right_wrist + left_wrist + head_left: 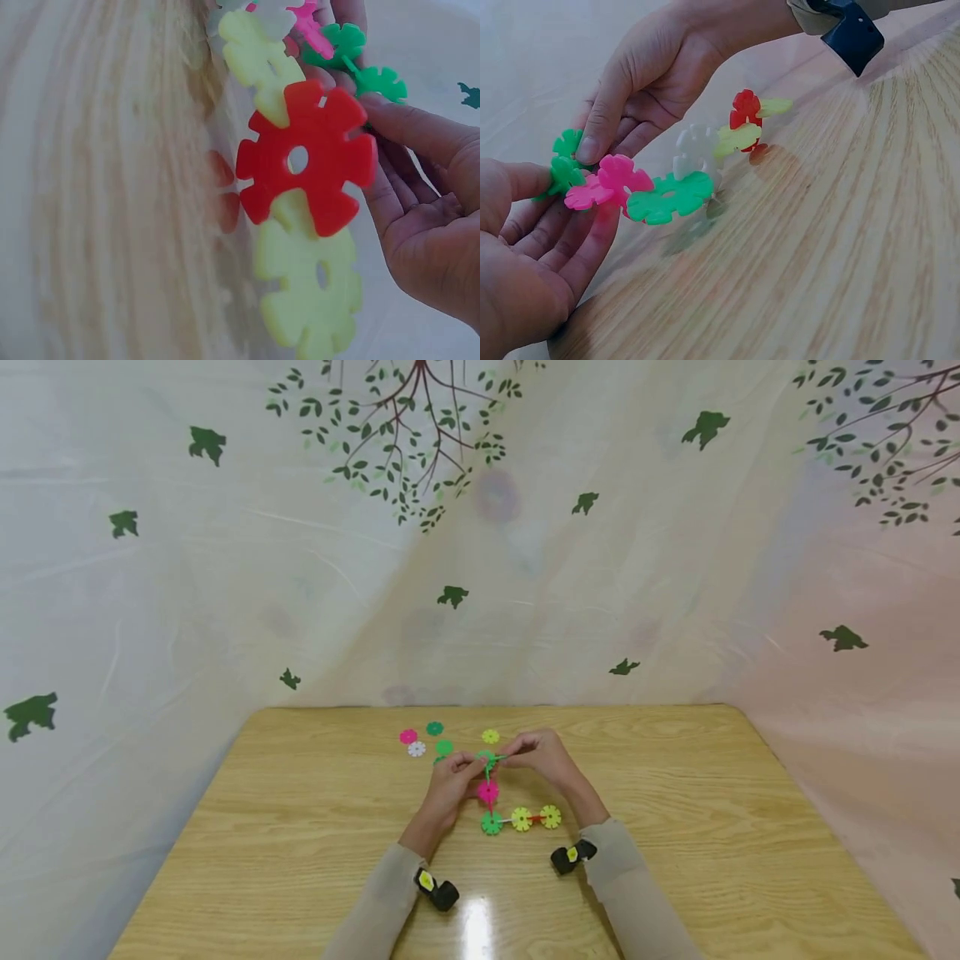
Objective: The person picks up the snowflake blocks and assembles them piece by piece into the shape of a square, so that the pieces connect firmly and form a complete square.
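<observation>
Both hands hold the far end of an L-shaped chain of notched flower discs above the table. My left hand (444, 793) pinches a green flower disc (566, 175) at that end, its other fingers beneath the pink discs (625, 177). With thumb and fingers, my right hand (551, 762) grips another green flower disc (381, 82), which meets the first one edge to edge. Nearer me, the chain turns at a green corner disc (491, 823). From there it runs right through a white disc (697, 154), a yellow disc (521, 819), a red disc (307, 157) and a yellow end disc (551, 817).
Loose flower discs lie beyond my hands: a pink one (408, 737), a white one (417, 749), a dark green one (435, 728), a light green one (444, 747) and a yellow one (491, 737). A printed cloth (525, 610) hangs behind the wooden table (300, 827).
</observation>
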`<state>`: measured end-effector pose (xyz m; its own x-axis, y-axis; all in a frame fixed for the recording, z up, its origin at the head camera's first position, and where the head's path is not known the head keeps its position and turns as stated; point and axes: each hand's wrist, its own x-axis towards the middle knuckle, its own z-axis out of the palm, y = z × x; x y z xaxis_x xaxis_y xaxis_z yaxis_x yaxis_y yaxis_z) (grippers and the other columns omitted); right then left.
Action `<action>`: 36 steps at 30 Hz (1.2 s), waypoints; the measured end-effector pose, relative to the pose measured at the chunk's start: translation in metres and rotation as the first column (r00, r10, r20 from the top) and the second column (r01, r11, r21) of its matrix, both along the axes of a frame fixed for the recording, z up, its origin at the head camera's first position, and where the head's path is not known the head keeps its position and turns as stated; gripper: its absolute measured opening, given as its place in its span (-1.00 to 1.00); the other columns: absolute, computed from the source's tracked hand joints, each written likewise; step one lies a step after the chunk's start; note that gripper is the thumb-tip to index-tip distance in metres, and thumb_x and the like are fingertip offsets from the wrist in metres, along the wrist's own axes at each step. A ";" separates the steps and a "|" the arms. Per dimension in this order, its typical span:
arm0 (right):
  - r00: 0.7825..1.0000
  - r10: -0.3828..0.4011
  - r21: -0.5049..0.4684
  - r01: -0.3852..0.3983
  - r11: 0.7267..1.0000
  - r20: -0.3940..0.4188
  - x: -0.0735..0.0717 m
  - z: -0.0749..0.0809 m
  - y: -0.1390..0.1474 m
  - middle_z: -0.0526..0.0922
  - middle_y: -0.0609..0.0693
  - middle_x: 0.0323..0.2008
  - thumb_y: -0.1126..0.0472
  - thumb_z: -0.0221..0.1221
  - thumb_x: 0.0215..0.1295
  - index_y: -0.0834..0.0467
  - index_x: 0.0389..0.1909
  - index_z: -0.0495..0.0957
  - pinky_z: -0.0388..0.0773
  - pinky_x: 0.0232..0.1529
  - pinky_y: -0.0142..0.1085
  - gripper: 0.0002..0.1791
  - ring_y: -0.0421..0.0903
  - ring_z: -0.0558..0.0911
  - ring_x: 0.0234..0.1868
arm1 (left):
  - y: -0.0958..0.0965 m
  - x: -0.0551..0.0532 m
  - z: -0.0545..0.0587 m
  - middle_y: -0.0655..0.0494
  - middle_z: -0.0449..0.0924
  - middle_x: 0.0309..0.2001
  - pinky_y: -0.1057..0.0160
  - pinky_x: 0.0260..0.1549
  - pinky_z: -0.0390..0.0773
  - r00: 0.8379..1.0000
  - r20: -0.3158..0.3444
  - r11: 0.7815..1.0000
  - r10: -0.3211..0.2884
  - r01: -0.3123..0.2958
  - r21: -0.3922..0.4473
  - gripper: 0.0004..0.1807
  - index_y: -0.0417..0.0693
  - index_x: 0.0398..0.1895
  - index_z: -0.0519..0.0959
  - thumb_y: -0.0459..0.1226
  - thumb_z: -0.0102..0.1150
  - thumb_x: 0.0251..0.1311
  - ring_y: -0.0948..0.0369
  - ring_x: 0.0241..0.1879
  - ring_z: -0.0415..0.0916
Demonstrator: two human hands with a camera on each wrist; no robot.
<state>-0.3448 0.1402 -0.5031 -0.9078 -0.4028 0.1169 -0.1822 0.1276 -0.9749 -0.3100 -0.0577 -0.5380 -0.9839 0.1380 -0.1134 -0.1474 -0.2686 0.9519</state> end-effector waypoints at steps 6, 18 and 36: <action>1.000 -0.004 0.027 0.005 1.000 -0.028 -0.001 0.000 -0.003 0.76 0.33 -0.20 0.50 0.36 0.17 0.36 -0.33 0.73 0.71 -0.11 -0.33 -0.94 -0.15 0.75 -0.24 | 0.000 0.001 0.003 0.11 0.78 -0.33 0.39 -0.46 0.67 1.000 0.020 1.000 0.004 -0.004 -0.005 -0.74 -0.26 -0.06 0.59 -0.24 0.29 0.36 0.30 -0.36 0.71; 0.991 0.081 0.159 -0.063 0.985 -0.109 0.000 0.010 -0.004 0.73 0.31 -0.12 0.44 0.28 0.30 0.41 -0.15 0.69 0.67 -0.08 -0.37 -0.85 -0.15 0.70 -0.16 | -0.001 0.001 0.003 0.19 0.73 -0.31 0.38 -0.44 0.63 1.000 0.025 0.999 0.009 -0.009 -0.036 -0.74 -0.17 -0.14 0.57 -0.25 0.41 0.23 0.33 -0.36 0.64; 0.968 0.184 0.458 -0.089 0.884 -0.168 -0.049 0.033 -0.005 0.72 0.38 -0.15 0.50 0.27 0.28 0.49 -0.05 0.61 0.70 -0.05 -0.17 -0.76 0.21 0.73 -0.08 | 0.000 0.000 0.001 0.22 0.71 -0.37 0.39 -0.47 0.63 0.999 0.037 1.000 0.021 -0.021 -0.004 -0.81 -0.08 -0.25 0.57 -0.27 0.43 0.21 0.33 -0.37 0.65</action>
